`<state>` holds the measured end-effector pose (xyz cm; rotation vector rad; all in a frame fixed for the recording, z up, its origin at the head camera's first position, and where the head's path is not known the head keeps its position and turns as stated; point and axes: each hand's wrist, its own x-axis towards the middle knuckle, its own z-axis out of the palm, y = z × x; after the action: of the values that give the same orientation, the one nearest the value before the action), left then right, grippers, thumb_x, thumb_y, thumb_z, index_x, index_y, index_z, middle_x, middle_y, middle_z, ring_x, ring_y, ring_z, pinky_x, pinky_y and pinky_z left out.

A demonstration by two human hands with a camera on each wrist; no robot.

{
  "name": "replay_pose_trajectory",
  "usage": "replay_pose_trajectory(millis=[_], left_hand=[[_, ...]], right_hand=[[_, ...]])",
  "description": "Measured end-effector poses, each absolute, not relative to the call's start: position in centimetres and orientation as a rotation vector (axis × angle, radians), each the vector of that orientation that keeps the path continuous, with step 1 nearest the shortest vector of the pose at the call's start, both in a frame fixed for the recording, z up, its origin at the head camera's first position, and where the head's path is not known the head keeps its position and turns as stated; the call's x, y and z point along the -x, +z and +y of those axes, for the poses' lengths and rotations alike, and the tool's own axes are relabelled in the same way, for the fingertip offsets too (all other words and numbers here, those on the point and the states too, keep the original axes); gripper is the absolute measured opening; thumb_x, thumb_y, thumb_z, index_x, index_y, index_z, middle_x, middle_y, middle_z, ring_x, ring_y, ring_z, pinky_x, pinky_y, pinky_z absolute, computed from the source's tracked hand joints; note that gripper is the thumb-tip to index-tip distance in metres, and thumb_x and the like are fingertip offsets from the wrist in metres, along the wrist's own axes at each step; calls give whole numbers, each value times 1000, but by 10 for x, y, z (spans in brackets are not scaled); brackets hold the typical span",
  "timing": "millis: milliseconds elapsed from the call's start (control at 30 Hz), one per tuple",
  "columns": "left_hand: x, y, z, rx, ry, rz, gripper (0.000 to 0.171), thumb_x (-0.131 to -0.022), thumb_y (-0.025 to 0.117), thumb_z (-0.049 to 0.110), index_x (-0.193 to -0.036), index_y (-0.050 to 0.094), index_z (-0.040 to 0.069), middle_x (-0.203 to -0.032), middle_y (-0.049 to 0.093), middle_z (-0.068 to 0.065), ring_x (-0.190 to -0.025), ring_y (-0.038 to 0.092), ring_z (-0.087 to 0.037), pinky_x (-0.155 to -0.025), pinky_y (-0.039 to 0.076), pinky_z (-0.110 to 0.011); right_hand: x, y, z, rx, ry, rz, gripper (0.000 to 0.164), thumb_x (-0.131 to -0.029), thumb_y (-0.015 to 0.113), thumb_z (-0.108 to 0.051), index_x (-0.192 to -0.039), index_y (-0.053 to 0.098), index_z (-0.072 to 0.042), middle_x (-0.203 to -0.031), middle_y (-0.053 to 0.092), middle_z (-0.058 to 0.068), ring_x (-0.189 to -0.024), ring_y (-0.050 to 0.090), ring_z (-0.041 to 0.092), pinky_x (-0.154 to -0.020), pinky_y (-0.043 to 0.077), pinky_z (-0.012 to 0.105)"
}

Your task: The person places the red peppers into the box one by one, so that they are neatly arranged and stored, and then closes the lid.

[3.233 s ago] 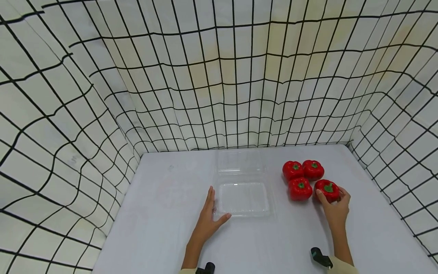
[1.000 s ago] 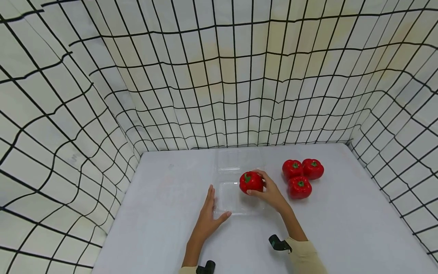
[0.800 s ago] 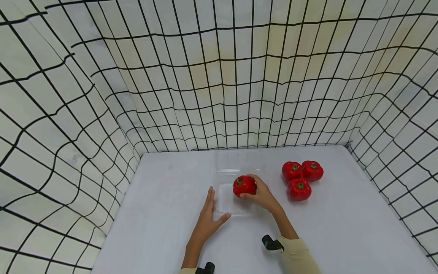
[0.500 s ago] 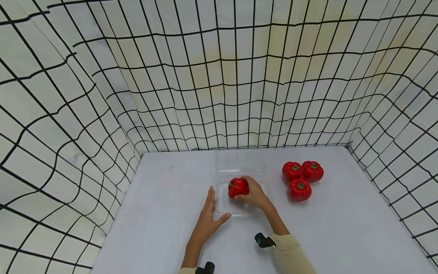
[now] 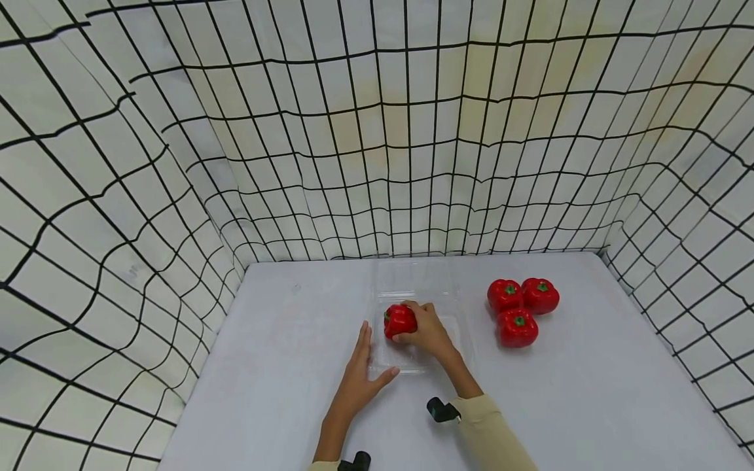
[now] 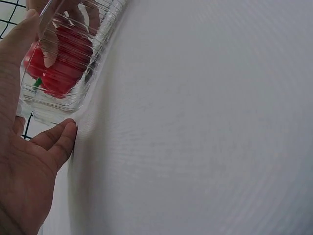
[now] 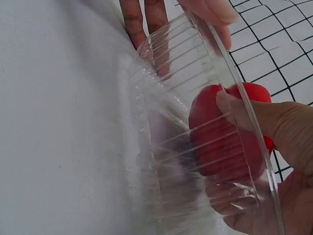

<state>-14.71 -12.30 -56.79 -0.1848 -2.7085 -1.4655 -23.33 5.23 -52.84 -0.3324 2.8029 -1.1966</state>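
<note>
A clear plastic clamshell box (image 5: 432,363) lies on the white table with its lid (image 5: 412,278) folded open toward the back. Inside its left part, a red bell pepper (image 5: 399,322) is gripped by my right hand (image 5: 429,332), thumb on the near side and fingers on the far side. Through the ribbed wall in the right wrist view, the pepper (image 7: 222,137) shows tilted, low in the box. My left hand (image 5: 357,383) stands at the box's left side, fingers straight along it and thumb spread at the near left corner.
Three red bell peppers (image 5: 517,327) sit clustered on the table right of the box. Black wire grid (image 5: 412,163) backed with white sheeting rises around the table's back and sides. Small black cameras (image 5: 443,410) are strapped at both wrists.
My right hand has carried the pepper from beside the other three leftward, over the box and down into its left part. My left hand has stayed in place.
</note>
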Motion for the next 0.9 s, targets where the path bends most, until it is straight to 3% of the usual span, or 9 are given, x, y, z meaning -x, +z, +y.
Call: replay_pose_trajectory(millis=[567, 900], left_hand=[[149, -571, -122, 210, -1479, -2697, 102, -83, 75, 44, -158, 13, 16, -166, 12, -1, -148, 29, -31, -106, 44, -47], [149, -570, -123, 194, -1469, -2715, 104, -82, 74, 49, -158, 11, 17, -165, 11, -2, -149, 26, -31, -107, 43, -47]], right_hand=[[232, -531, 38, 312, -1213, 2843, 78, -74, 86, -24, -140, 48, -9, -130, 44, 26, -120, 53, 43, -97, 52, 57], [233, -527, 52, 314, -1341, 2722, 66, -84, 78, -27, -140, 50, -6, -121, 54, 24, -110, 58, 35, -94, 56, 50]])
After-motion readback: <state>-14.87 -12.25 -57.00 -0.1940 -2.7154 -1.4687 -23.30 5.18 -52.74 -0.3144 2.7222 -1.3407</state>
